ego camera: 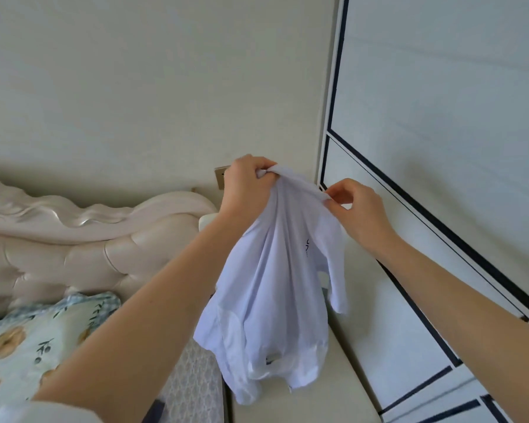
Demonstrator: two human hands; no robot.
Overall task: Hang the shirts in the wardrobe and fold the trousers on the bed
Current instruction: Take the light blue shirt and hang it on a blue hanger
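One padded headboard (74, 239) at far left, with one patterned pillow (43, 331) below it on the bed. Next across, left hand (248, 184), fingers curled tight round a bunched part of the top edge of one white shirt (275, 285). Shirt held up in the air between bed and wardrobe, touching neither, hem dangling above a cream bedside top (287, 404). Then right hand (358, 209), thumb and fingertips pinching the same top edge just beside the left. Far right, one white wardrobe (440, 117) with dark trim, doors seemingly closed. Likely step: sorting out the shirt for hanging. To do it well: slide the hands apart along the top edge, find both shoulders, give a light shake to straighten the twisted body, and keep the short sleeve from tucking inside. Worth fetching a hanger and opening a door before letting go. Tally: one shirt, two hands, one wardrobe, one pillow, one headboard, zero hangers in view, zero trousers in view.
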